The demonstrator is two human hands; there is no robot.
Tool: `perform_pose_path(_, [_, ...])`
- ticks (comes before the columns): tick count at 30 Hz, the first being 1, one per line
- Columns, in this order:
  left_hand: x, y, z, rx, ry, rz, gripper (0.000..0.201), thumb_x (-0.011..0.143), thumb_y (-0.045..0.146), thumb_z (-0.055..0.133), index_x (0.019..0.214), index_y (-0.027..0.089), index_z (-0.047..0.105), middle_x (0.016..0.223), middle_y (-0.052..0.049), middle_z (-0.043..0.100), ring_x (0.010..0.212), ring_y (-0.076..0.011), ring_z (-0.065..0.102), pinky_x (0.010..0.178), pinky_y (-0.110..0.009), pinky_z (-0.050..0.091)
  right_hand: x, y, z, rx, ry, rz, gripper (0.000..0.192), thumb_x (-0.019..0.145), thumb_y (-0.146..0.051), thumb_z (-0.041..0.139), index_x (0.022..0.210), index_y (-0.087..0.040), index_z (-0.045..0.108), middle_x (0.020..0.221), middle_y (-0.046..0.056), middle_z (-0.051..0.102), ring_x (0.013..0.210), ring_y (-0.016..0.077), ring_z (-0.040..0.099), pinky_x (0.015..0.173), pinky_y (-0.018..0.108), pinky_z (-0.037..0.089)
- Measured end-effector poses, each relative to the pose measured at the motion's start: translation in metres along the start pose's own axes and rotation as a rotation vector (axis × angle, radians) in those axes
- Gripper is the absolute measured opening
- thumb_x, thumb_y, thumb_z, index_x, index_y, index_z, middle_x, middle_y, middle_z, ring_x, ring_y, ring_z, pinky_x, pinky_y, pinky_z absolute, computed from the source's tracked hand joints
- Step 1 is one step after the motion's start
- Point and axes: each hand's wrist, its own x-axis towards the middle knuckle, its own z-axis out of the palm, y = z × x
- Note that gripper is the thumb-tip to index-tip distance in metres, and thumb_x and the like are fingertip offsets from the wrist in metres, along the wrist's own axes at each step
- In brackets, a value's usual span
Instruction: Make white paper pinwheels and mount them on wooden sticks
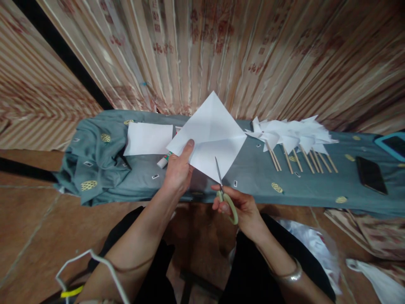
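Holding a white paper square (209, 135) pinched in the left hand (177, 169), the right hand (240, 207) grips scissors (223, 190) cutting its near corner above the table (253, 177).

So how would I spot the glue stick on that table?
Start at the grey-green cloth covering the long table. Just beyond the left hand, below the flat white sheet, lies the glue stick: a short white tube, the only round thing among flat papers.

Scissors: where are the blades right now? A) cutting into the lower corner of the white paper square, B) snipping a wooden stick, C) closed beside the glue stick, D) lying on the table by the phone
A: the right hand works the scissors, blades entering the bottom corner of the paper square that the left hand holds up.
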Motion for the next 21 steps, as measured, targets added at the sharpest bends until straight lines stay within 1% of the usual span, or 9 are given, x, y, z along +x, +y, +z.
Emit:
perform_pose_path(4, [-0.0002,0.0007,0.0004,-0.001,0.006,0.005,0.015,0.082,0.017,0.069,0.096,0.013,0.069,0.111,-0.013,0.075,0.126,-0.0277,0.059,0.110,-0.043,0.045,0.0005,0.0008,0.0006,-0.002,0.025,0.011,0.045,0.069,-0.046,0.083,0.107,-0.023,0.075,0.069,0.000,0.067,0.060,0.0101,0.056,0.056,0.023,0.047])
perform_pose_path(8, [0.0008,0.0005,0.0001,0.015,0.014,0.008,0.014,0.080,0.019,0.071,0.093,0.013,0.069,0.111,-0.013,0.075,0.127,-0.0287,0.058,0.110,-0.043,0.044,0.0009,0.0017,0.0021,0.023,0.048,0.013,0.043,0.067,-0.044,0.084,0.104,-0.023,0.076,0.065,0.000,0.068,0.057,0.0107,0.056,0.056,0.026,0.049])
perform_pose_path(13, [0.0007,-0.0017,-0.0010,0.022,-0.013,0.016,0.022,0.077,0.023,0.074,0.097,0.015,0.069,0.114,-0.013,0.074,0.128,-0.0301,0.057,0.111,-0.046,0.043,0.0016,0.0030,0.0031,0.024,0.067,0.014,0.045,0.067,-0.044,0.084,0.105,-0.022,0.075,0.068,0.001,0.070,0.058,0.0112,0.057,0.057,0.027,0.049])
perform_pose_path(21, [-0.0049,-0.0053,-0.0013,0.038,-0.037,-0.006,0.018,0.079,0.023,0.072,0.097,0.019,0.069,0.115,-0.011,0.074,0.129,-0.0287,0.056,0.109,-0.044,0.045,0.0042,-0.0021,0.0052,0.007,0.078,-0.006,0.044,0.065,-0.049,0.083,0.097,-0.019,0.075,0.065,0.001,0.067,0.056,0.0100,0.052,0.053,0.024,0.044])
